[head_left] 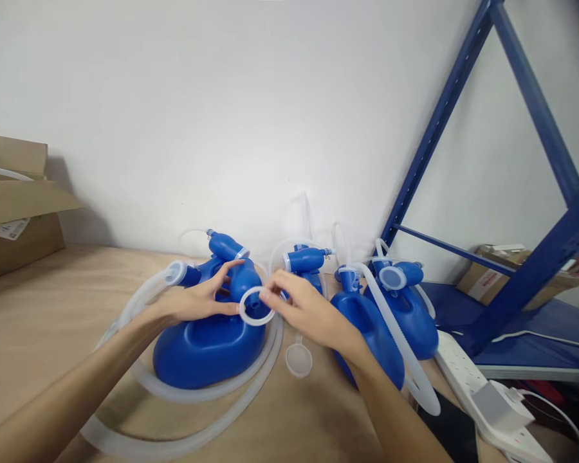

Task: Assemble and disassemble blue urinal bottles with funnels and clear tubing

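Left hand cups blue bulb; right hand pinches white ring, which, loosely pinched, might drop toward six o'clock.

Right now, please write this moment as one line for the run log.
left hand: holds bulb | right hand: pinches ring | left bottle: on table

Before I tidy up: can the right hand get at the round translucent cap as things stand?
Probably yes: the round translucent cap shows just below the right hand, with most of it uncovered. That hand pinches the white ring, though, so it may need freeing first.
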Tool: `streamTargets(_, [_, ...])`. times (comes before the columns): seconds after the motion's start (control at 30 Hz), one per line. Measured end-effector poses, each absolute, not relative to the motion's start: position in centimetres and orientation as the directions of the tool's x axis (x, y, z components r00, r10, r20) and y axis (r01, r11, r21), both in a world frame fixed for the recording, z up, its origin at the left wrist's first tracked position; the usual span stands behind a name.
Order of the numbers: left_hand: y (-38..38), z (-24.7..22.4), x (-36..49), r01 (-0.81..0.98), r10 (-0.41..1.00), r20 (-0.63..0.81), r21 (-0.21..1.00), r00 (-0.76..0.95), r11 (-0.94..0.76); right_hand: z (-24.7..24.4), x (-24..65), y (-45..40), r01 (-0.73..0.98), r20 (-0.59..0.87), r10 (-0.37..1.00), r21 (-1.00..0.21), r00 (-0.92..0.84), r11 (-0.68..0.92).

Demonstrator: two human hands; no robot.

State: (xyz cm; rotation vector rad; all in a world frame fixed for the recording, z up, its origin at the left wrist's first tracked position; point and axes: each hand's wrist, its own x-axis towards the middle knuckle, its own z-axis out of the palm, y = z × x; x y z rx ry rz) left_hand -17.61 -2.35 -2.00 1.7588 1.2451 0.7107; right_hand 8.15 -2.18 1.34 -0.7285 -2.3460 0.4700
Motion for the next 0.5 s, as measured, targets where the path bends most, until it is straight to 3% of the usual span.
streamTargets(0.13, [-1.9,-1.6,-17.1,0.444,0.940,0.014,0.879,0.340,-0.173,-0.6,7.3,0.0,0.331,0.486,0.701,-0.642,-0.522,0.691])
streamTargets(0.3, [-1.0,-1.9,-17.1,0.427,0.941,0.190,0.853,0.281,-0.301,-1.6,6.9,0.4,0.324,0.426,0.707,-0.673,-0.564,0.665])
streamTargets(0.5, [-2.6,-0.8,-17.4,0.603,0.818,0.540,0.591,0.199,-0.536,-0.5,7.5,0.6,0.219,0.572,0.741,-0.719,-0.352,0.659])
